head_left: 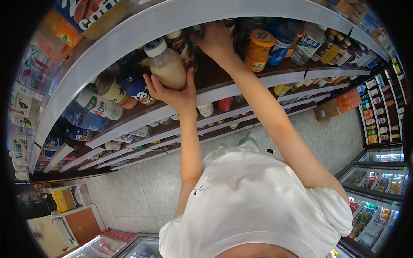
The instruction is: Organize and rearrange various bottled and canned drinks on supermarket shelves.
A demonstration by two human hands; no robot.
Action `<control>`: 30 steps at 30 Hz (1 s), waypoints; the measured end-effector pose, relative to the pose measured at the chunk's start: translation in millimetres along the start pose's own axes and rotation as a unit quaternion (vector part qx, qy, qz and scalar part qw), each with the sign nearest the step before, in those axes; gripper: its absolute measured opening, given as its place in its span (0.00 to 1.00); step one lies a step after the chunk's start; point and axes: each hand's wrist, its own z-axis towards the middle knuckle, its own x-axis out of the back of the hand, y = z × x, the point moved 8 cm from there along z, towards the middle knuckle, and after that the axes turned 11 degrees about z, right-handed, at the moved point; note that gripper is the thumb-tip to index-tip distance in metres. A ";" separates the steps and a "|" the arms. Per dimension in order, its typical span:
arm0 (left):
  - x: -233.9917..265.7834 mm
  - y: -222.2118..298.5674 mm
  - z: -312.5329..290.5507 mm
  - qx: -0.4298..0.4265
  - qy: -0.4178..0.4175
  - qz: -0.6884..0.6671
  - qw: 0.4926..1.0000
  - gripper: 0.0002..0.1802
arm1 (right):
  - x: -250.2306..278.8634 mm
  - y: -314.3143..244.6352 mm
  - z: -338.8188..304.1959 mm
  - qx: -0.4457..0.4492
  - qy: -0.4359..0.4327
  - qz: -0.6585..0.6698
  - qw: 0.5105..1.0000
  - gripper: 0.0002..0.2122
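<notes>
My left hand [174,92] is wrapped round a clear bottle of beige milky drink [165,64] with a white cap, at the front of the shelf [211,81]. Just behind that bottle stands a dark brown drink bottle [183,45]. My right hand [217,41] reaches deeper into the same shelf, beside a dark bottle top [198,30]; its fingers are partly hidden under the upper shelf edge, and whether they grip anything is unclear. Right of my right forearm stands a jar of orange fruit [258,49] with an orange lid.
Blue and clear water bottles [309,45] line the shelf on the right; a white-and-green bottle [101,105] and others stand on the left. The upper shelf's pale edge [241,7] overhangs my hands. Cardboard boxes [329,109] sit on the floor, with glass-topped coolers [374,178] at lower right.
</notes>
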 end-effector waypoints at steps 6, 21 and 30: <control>1.7 -1.0 -0.4 -0.004 0.006 -0.006 1.000 0.55 | -2.7 7.3 6.1 0.016 0.029 0.017 0.999 0.23; -0.6 3.8 0.0 -0.007 0.011 -0.016 1.000 0.52 | 8.6 13.4 8.8 0.066 -0.111 0.148 0.980 0.29; 0.6 -6.5 -3.4 0.017 0.007 -0.049 0.999 0.51 | 68.1 3.5 -5.5 -0.075 0.100 0.134 0.983 0.16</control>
